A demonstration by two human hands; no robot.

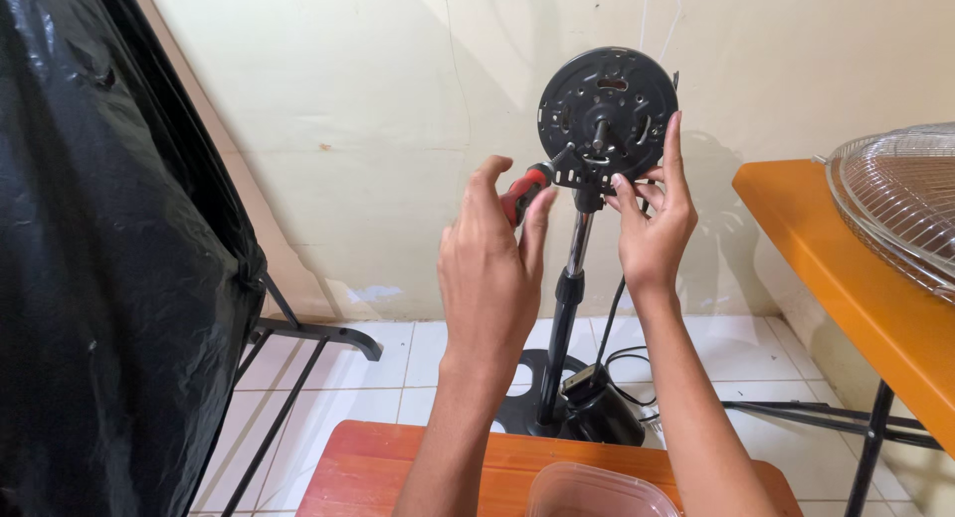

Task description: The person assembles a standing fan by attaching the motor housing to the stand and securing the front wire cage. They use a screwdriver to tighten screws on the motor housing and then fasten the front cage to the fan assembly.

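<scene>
Nearest the camera, a clear plastic container (pixel 594 490) sits on a reddish wooden stool (pixel 398 469). Above it, the left hand (pixel 492 268) is closed around a red-handled screwdriver (pixel 524 193), whose tip meets the bracket beneath a round black fan motor plate (pixel 608 112). The right hand (pixel 654 213) steadies the plate's lower right edge, index finger extended along the rim, other fingers loosely curled at the bracket. The plate tops a chrome stand pole (pixel 569 278) rising from a black base (pixel 522 410). A wire fan guard (pixel 895 199) lies on an orange table (pixel 846 278) at right.
</scene>
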